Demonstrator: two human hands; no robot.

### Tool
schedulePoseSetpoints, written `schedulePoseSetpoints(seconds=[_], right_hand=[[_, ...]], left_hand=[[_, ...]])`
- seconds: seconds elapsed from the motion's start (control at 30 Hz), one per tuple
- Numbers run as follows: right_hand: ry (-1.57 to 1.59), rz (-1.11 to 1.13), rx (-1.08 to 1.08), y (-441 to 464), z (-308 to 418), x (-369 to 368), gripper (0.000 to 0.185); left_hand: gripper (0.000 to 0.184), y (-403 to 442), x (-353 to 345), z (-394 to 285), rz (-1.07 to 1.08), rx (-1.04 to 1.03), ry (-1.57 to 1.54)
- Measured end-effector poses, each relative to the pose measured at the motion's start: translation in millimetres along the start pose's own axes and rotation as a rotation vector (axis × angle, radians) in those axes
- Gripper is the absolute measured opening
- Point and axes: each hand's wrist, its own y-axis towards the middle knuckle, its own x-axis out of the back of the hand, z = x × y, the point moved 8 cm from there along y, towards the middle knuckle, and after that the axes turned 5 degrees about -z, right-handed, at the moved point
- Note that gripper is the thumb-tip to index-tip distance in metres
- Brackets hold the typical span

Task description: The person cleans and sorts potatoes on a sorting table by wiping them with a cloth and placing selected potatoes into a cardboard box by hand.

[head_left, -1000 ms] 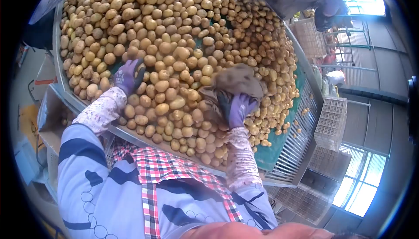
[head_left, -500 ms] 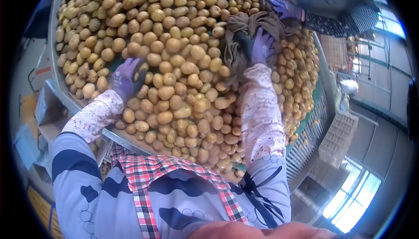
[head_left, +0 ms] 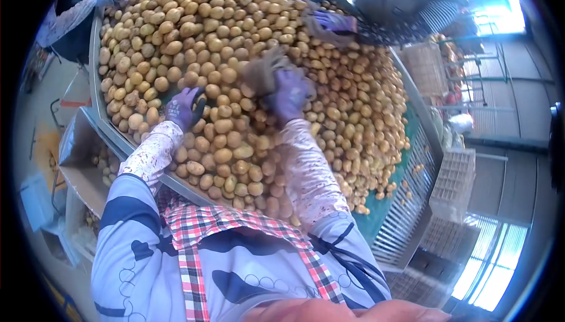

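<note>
Right hand (head_left: 292,94) clutching a cloth (head_left: 263,70) over the potatoes (head_left: 223,126), left hand (head_left: 183,109) resting among them, its grip unclear, I seem to be wiping, and the next stroke likely calls for a firm hold.

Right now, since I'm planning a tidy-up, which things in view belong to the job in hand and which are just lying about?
In use:
brown cloth, in the right hand
potatoes, at the left hand
table beneath them

Seemingly lying about:
stacked crates
white bundle
</note>
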Motion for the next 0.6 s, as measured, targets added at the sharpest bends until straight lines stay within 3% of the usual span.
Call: schedulePoseSetpoints(seconds=[0.07,0.13,0.33,0.43,0.47,0.53,0.6], right_hand=[[-0.017,0.101,-0.074,-31,34,13,0.033],[0.099,0.013,-0.149,-61,45,39,0.033],[0.866,0.033,-0.600,-123,27,135,0.033],[1.062,-0.248,-0.871,-149,5,155,0.048],[0.870,-0.285,-0.793,-163,-8,143,0.050],[0.372,-0.114,-0.642,-170,-8,115,0.056],[-0.226,0.306,-0.460,-157,-2,61,0.067]], left_hand=[[0.034,-3,-3,3,0.000,-0.014,0.005],[0.034,-4,-5,8,-0.007,-0.004,0.014],[0.033,-4,0,5,0.005,0.003,-0.017],[0.033,-4,-2,10,-0.024,0.007,-0.020],[0.034,-2,1,7,-0.005,0.011,-0.024],[0.035,-1,-2,8,-0.019,-0.009,-0.049],[0.036,1,-3,8,0.036,0.018,-0.044]])
